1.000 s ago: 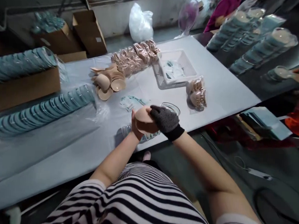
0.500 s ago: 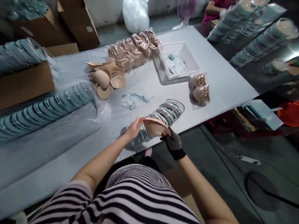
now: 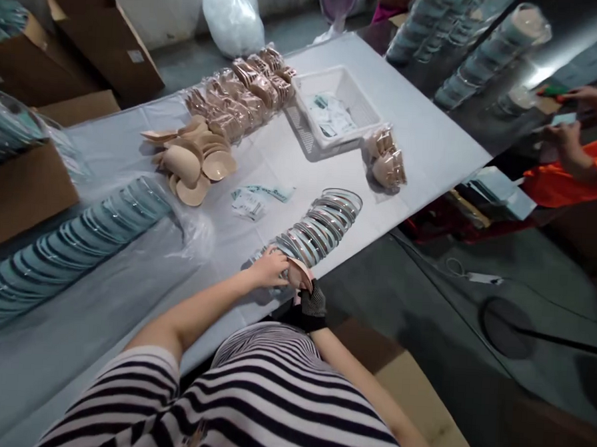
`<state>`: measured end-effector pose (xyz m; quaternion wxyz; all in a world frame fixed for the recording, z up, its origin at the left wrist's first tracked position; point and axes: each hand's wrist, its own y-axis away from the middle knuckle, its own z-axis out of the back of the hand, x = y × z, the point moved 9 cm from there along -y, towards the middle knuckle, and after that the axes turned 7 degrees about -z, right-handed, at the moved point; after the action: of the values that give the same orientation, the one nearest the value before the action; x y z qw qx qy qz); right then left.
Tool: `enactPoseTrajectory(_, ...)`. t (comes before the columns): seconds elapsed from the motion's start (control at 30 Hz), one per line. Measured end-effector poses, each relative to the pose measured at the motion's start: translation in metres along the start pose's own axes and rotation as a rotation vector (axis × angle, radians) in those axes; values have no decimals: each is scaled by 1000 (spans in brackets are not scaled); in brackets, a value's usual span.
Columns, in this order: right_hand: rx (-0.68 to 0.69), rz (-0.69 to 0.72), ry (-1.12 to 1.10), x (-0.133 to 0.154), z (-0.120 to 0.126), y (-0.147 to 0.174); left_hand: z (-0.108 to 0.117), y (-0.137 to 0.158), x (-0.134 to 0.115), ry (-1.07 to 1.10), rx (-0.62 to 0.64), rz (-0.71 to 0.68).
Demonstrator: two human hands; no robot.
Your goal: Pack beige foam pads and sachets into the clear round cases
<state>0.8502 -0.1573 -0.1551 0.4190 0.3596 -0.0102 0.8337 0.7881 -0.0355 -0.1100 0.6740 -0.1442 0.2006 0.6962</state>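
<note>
A shallow beige bowl point(image 3: 300, 274) is held tilted at the table's front edge. My right hand point(image 3: 313, 303), in a dark fingerless-looking glove, is closed on the bowl's right side. My bare left hand point(image 3: 270, 267) has its fingers bent at the bowl's left rim; its fingertips are partly hidden. Just beyond the hands lies a slanting row of nested, dark-rimmed pale bowls point(image 3: 323, 228), its near end covered by my left hand. Loose beige bowls point(image 3: 194, 158) form a pile at the back left of the hands.
Printed packets point(image 3: 259, 201) lie on the white table. Behind them are a white plastic basket point(image 3: 335, 142) holding packets, wrapped beige bowls point(image 3: 245, 100) and a bagged bundle point(image 3: 386, 163). A long wrapped bowl stack point(image 3: 72, 245) lies left. Another person's hands point(image 3: 571, 134) are at right.
The beige bowl has come down closer to my body and turned to a steeper tilt. My right hand moved inward with it. The camera view has shifted, showing more on the right.
</note>
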Motion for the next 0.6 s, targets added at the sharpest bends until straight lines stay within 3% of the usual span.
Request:
enactPoseTrajectory(0.1,-20,78,97,16,7,-6,2,6,-5,69,-60,-45)
enactPoseTrajectory(0.2,44,153,194,18,16,-5,7,13,-4,95,-173,-12)
enactPoseTrajectory(0.33,194,65,332,8,9,-11,6,13,-4,151,-207,-6)
enactPoseTrajectory(0.43,231,24,396,15,-2,-20,7,11,-4,271,-209,-20)
enactPoseTrajectory(0.6,238,19,374,21,-5,-23,11,26,20,341,-322,217)
